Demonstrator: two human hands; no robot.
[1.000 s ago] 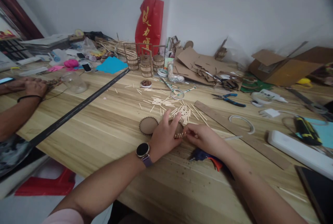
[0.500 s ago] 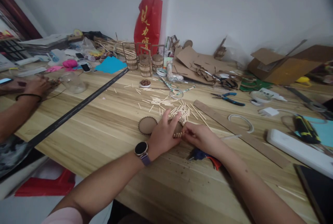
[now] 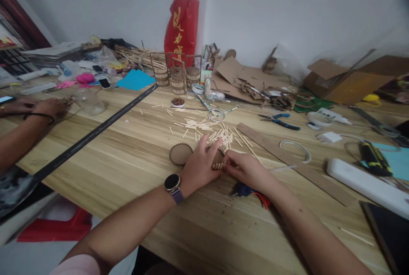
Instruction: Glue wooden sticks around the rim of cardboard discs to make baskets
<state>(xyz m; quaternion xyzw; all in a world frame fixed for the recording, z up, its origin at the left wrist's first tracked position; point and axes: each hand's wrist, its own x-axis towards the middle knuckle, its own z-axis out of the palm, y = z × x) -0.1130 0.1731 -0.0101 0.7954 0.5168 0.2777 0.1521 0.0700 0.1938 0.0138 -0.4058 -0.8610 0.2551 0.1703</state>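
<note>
My left hand (image 3: 200, 162) is around a small round cardboard piece (image 3: 218, 158), with thumb and fingers at its sides and two fingertips raised. Short stick pieces stand along the near edge of that piece. Pressed to its right edge, my right hand (image 3: 244, 166) is closed in a pinch; whatever lies between the fingertips is too small to make out. To the left sits a second cardboard disc (image 3: 181, 154), edged all round with short studs. Just beyond my fingers lies a pile of short wooden sticks (image 3: 226, 137). A blue and red tool (image 3: 244, 189) is partly hidden under my right wrist.
Small stick baskets (image 3: 178, 85) with tall handles stand at the back before a red bag (image 3: 182, 27). Pliers (image 3: 281, 121), a cardboard strip (image 3: 294, 164) and a white power strip (image 3: 367, 185) lie right. Another person's hand (image 3: 47, 108) works at left near a jar (image 3: 89, 102).
My hands stay almost still at the round cardboard piece. At left, the other person's hand and forearm have shifted slightly.
</note>
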